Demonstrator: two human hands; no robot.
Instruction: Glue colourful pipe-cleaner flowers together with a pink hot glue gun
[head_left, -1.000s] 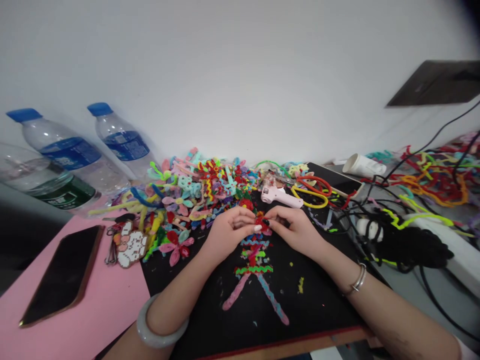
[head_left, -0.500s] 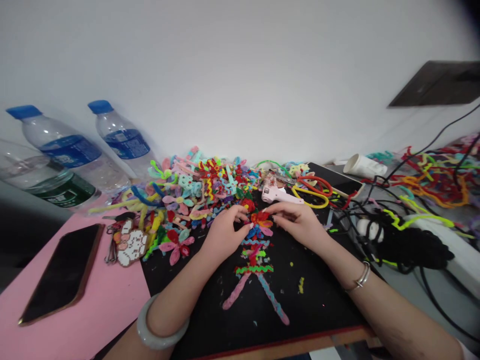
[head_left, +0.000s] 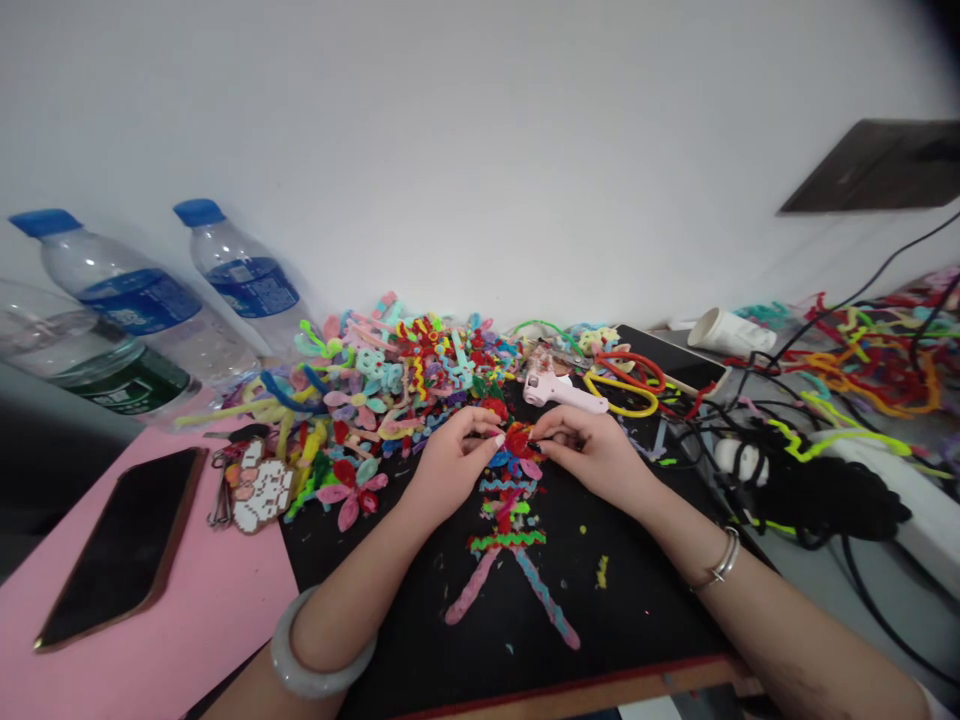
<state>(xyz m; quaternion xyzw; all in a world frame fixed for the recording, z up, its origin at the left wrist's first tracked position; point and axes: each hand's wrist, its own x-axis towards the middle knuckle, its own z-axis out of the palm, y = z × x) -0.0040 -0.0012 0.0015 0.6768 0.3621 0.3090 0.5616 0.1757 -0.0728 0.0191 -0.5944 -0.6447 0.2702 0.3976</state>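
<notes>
A red-orange pipe-cleaner flower (head_left: 517, 438) lies on the black mat, at the upper end of a row of pipe-cleaner pieces. My left hand (head_left: 456, 462) pinches at its left edge, thumb and fingers drawn together. From the other side, my right hand (head_left: 596, 458) has closed thumb and forefinger on its right petals. Blue and pink petals show just below. Further down come a wavy blue strip (head_left: 508, 487), a wavy green strip (head_left: 507, 540), and two slanting legs, one pink (head_left: 471, 588) and one blue and pink (head_left: 547, 597). My fingers partly cover the flower.
Behind my hands is a heap of colourful pipe-cleaner shapes (head_left: 375, 375). A pale pink glue gun (head_left: 562, 391) lies beyond the right hand. Bottles (head_left: 247, 280) and a phone (head_left: 124, 545) are at left; black cables (head_left: 832, 490) and a paper cup (head_left: 731, 332) at right.
My right hand has moved slightly down and its fingers have closed on the flower's right side. The flower's petals look more gathered. My left hand has barely moved.
</notes>
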